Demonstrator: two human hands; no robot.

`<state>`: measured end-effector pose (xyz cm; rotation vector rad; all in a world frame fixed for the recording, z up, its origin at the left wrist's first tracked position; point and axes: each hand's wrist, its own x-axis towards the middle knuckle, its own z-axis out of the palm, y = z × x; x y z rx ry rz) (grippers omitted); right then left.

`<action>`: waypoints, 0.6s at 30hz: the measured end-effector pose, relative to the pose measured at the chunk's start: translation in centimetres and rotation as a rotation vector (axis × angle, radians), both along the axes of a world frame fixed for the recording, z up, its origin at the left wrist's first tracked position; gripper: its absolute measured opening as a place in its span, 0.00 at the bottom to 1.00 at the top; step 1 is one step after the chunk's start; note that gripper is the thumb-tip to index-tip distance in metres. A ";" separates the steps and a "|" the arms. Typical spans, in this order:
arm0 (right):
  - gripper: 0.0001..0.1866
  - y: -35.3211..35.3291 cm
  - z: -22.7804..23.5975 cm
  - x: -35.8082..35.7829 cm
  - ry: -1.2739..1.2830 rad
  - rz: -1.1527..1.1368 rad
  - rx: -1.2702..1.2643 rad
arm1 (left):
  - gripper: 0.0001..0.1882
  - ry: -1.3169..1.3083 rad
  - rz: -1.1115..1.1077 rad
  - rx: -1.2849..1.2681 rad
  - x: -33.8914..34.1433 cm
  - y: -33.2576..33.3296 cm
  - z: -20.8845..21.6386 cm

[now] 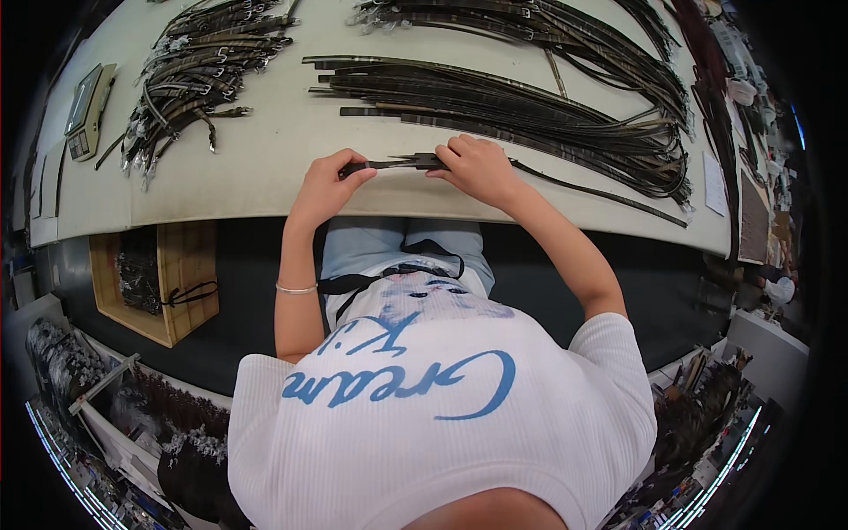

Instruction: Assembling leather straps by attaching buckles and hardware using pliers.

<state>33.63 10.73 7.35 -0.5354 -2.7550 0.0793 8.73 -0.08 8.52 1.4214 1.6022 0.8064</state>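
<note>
Near the front edge of the table, my left hand [334,181] and my right hand [473,168] hold a dark belt [601,188] between them. The left fingers pinch a dark, bent end of it. My right thumb and fingers are closed on a wider dark piece beside it, with a thin pale glint in the gap between the hands. To the right of my right hand, the long strap trails across the tabletop. Too little detail shows to tell whether a buckle or keeper is in my fingers.
Long dark straps [495,93] lie in a bundle beyond my hands. Buckled belts [203,75] are heaped at the far left, by a small device with a keypad [88,110]. More belts [530,22] lie at the back. A wooden crate [190,291] stands below the table [221,185].
</note>
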 end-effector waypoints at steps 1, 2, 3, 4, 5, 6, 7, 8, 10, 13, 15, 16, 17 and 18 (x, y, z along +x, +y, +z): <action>0.19 0.1 0.1 0.7 -0.003 -0.107 -0.028 | 0.12 -0.006 0.035 -0.014 -0.6 -0.2 0.0; 0.19 0.5 0.3 1.4 -0.004 -0.210 -0.054 | 0.12 -0.010 0.073 -0.026 -1.1 -0.3 0.0; 0.20 1.1 0.3 2.0 -0.006 -0.329 -0.096 | 0.12 -0.011 0.080 0.017 -1.4 -0.4 -0.1; 0.20 2.3 0.4 2.6 -0.007 -0.325 -0.089 | 0.12 -0.013 0.084 0.023 -1.3 -0.4 -0.3; 0.20 3.9 0.4 3.2 -0.014 -0.481 -0.097 | 0.12 -0.035 0.084 0.035 -1.2 -0.5 -0.3; 0.21 5.5 0.3 3.7 -0.022 -0.636 -0.106 | 0.12 -0.056 0.084 0.044 -1.1 -0.6 -0.4; 0.21 7.3 0.1 4.4 -0.056 -0.707 -0.091 | 0.12 -0.057 0.082 0.045 -0.8 -0.6 -0.5; 0.21 9.2 -0.2 4.9 -0.090 -0.777 -0.077 | 0.12 -0.072 0.082 0.065 -0.4 -0.5 -0.7; 0.19 12.6 -1.1 5.6 -0.179 -0.896 -0.147 | 0.13 -0.087 0.079 0.083 0.4 -0.3 -0.7; 0.18 15.9 -3.5 6.4 -0.269 -0.902 -0.122 | 0.13 -0.020 0.084 0.101 1.2 -0.2 -0.6; 0.16 16.6 -4.6 5.8 -0.281 -0.868 -0.115 | 0.12 -0.007 0.091 0.178 1.4 -0.5 -0.7; 0.14 16.9 -5.1 5.7 -0.291 -0.854 -0.106 | 0.12 -0.004 0.105 0.174 1.5 -0.5 -0.6; 0.14 17.2 -5.5 5.7 -0.292 -0.842 -0.111 | 0.12 -0.007 0.100 0.191 1.5 -0.5 -0.4; 0.13 17.5 -5.9 5.8 -0.336 -0.821 -0.058 | 0.12 -0.010 0.092 0.208 1.6 -0.5 -0.3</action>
